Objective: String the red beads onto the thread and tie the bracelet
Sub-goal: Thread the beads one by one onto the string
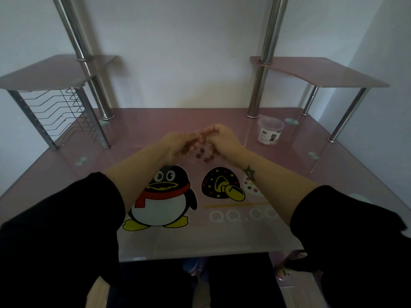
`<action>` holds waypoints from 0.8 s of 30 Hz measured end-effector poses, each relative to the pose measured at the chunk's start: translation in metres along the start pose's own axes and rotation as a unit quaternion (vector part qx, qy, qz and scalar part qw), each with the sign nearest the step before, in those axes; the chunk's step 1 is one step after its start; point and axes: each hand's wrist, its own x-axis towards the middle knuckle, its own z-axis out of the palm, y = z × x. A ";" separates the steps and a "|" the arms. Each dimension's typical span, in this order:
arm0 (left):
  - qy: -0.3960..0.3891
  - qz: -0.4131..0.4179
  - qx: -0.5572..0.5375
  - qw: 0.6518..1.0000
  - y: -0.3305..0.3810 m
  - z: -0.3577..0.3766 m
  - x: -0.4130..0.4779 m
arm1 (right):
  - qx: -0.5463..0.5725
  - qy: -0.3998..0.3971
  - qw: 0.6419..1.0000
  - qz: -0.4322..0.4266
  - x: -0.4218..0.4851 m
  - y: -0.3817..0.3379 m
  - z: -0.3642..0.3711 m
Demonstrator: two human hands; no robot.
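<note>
Left hand [178, 142] and right hand [224, 138] held up over the middle of the surface [289, 165], fingertips nearly meeting. Fingers of both curled in tight, tips pressed together on something tiny; cannot tell what. Arms stretched forward, black sleeves [66, 218] pushed up.

Red beads [205, 156] in a little curve just under the gap between the hands. Cannot tell whether hanging or lying down. Thread too thin to see.

Pink, shiny surface with a penguin picture [164, 196] near the front. Small clear tub [270, 130] at the back right. Metal poles [264, 63], side shelves [333, 74], a wire rack [57, 114] on the left, white wall [178, 52] behind.
</note>
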 end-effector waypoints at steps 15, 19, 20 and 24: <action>0.137 0.209 0.321 0.913 -0.009 0.002 0.026 | -0.022 0.018 0.998 0.049 -0.001 0.003 -0.011; 0.076 0.239 0.504 0.826 -0.007 0.006 0.027 | -0.057 0.024 0.997 0.040 0.000 0.005 -0.012; 0.069 0.233 0.524 0.816 -0.008 0.007 0.027 | -0.063 0.024 0.997 0.039 0.000 0.005 -0.012; 0.066 0.234 0.576 0.781 -0.011 0.010 0.027 | -0.073 0.032 0.996 0.038 0.000 0.005 -0.013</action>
